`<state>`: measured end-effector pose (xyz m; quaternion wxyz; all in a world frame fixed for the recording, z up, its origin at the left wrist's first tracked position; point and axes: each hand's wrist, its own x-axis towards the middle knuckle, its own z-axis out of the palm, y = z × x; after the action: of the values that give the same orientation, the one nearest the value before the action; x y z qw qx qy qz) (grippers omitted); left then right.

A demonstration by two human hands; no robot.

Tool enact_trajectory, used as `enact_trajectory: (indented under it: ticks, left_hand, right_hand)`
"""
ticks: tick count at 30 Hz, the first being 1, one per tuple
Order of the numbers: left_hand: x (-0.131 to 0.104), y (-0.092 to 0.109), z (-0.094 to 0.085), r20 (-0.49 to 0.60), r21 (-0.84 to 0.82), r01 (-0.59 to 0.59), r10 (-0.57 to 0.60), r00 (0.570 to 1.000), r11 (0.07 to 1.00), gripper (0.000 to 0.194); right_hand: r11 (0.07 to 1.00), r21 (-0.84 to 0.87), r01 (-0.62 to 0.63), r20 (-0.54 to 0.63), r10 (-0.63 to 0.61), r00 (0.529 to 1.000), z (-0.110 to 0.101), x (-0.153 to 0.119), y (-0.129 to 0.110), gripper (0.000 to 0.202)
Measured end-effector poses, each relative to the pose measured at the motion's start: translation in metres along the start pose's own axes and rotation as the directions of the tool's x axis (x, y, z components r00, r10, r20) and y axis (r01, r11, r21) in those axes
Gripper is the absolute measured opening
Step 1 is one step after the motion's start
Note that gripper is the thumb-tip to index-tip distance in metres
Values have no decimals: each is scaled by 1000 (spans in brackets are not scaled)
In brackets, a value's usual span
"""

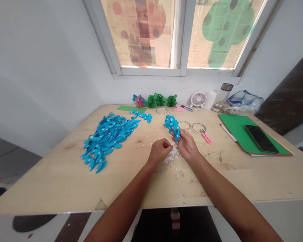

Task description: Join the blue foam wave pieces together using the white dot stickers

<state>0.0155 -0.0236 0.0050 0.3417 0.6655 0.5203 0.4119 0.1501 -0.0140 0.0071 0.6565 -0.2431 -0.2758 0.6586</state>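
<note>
My right hand (188, 145) grips the lower end of a chain of blue curved paper cut-outs (172, 123) with small white squares on them. The chain extends up and away from my fingers, over the table. My left hand (159, 151) is closed in a pinch just to the left, apart from the chain; whatever its fingertips hold is too small to make out. Small white scraps (173, 153) lie scattered between and below my hands. To the left spreads a large heap of similar blue cut-outs (111, 129), with a shorter blue strip (142, 116) by its upper right.
Metal rings (198, 128), a pink-handled tool (206, 137) and a white pen (228, 132) lie to the right. A phone (261, 138) rests on green sheets (233, 124). Along the wall stand green paper ornaments (159, 99), a small fan (198, 99) and a bottle (222, 97).
</note>
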Motion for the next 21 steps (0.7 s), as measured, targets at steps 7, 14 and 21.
enact_trajectory:
  ticks: [7,14,21]
  left_hand:
    - [2,1,-7,-64,13,-53,53,997,999,11]
    - [0,9,-14,-332,55,-114,126,935,992,11]
    - [0,7,-14,-390,205,-261,323,862,943,16]
  right_hand:
    - [999,23,-41,2,41,999,1,-1,-1,14]
    - [990,71,-120,54,116,992,5,-6,1,10]
    - [985,24,-169,89,166,982,9,-9,5,10]
